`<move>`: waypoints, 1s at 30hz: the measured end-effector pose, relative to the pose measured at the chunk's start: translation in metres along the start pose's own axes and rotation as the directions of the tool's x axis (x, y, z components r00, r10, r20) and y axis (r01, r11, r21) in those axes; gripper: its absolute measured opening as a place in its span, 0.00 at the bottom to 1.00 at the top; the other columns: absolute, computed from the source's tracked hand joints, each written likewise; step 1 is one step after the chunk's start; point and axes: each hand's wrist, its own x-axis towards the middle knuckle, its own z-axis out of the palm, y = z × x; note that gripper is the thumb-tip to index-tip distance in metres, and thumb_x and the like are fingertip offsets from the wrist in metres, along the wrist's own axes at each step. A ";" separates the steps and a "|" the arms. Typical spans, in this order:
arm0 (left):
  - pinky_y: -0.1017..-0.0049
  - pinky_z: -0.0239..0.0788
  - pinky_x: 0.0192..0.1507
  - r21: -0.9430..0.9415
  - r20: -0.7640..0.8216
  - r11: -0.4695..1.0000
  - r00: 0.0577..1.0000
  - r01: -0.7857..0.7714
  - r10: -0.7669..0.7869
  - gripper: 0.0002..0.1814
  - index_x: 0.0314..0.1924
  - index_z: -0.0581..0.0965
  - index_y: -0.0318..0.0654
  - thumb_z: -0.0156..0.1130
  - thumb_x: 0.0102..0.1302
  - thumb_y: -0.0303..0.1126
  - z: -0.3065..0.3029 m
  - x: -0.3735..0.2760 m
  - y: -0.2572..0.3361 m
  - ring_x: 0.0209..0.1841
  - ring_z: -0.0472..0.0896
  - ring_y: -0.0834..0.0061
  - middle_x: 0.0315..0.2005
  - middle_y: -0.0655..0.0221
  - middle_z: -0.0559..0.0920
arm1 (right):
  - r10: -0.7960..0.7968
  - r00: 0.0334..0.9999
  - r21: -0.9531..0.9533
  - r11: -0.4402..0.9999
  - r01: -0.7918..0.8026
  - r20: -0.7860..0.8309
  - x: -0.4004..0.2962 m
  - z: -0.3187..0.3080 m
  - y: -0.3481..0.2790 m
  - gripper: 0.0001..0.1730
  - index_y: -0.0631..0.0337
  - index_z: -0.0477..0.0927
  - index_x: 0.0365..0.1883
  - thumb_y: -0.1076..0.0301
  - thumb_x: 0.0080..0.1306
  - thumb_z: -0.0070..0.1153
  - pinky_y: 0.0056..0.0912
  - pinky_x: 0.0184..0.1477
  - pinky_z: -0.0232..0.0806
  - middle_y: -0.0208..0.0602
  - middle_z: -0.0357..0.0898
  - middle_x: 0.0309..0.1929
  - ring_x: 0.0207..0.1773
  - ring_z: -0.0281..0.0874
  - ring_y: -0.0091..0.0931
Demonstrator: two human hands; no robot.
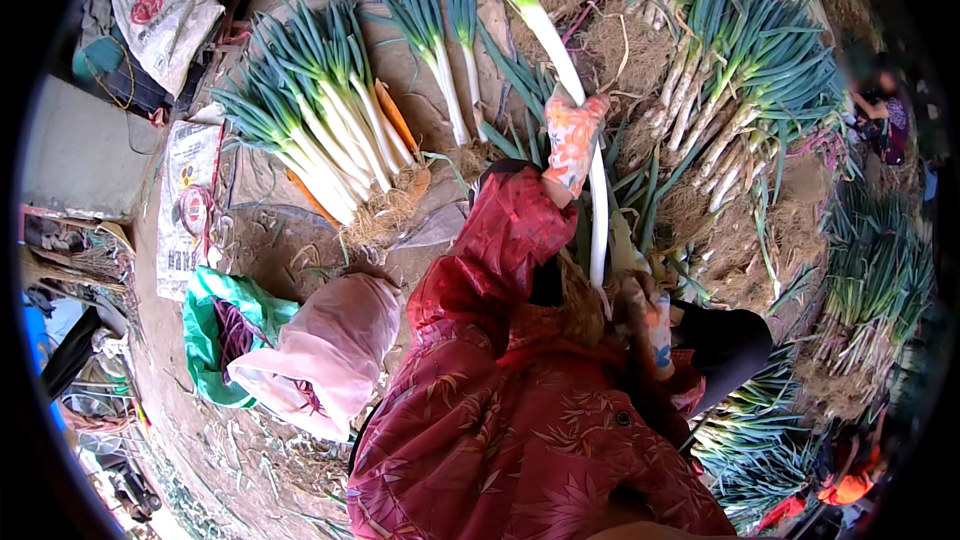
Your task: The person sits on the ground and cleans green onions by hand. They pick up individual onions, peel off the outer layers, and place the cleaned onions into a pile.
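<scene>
My left hand (574, 133), in a flowered glove or sleeve cover, is closed around a long-stemmed green onion (599, 217). Its white stalk runs down towards my lap, and its green leaves reach past the top of the view. My right hand (646, 319) is blurred beside the stalk's lower end, close to pale loose outer leaves (624, 251). Whether its fingers grip anything is unclear. Cleaned green onions (337, 127) lie in a pile to the left, between orange strips (396, 116). A few more white-stalked onions (447, 82) lie farther ahead.
Unpeeled onions (720, 90) with soil on their roots are heaped at the right, with another heap (874, 277) beyond. A pink bag (337, 349) and a green bag (199, 337) holding purple ties stand at my left. Another person (885, 116) is at the far right.
</scene>
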 end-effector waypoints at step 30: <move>0.70 0.63 0.20 0.574 -0.104 0.819 0.992 0.002 0.070 0.26 0.25 0.75 0.33 0.48 0.65 0.51 0.001 0.027 0.054 0.18 0.73 0.72 0.14 0.66 0.74 | 0.041 0.957 0.700 0.673 -0.239 0.287 -0.001 -0.049 0.084 0.12 0.65 0.65 0.37 0.63 0.65 0.40 0.25 0.36 0.62 0.31 0.63 0.27 0.29 0.62 0.25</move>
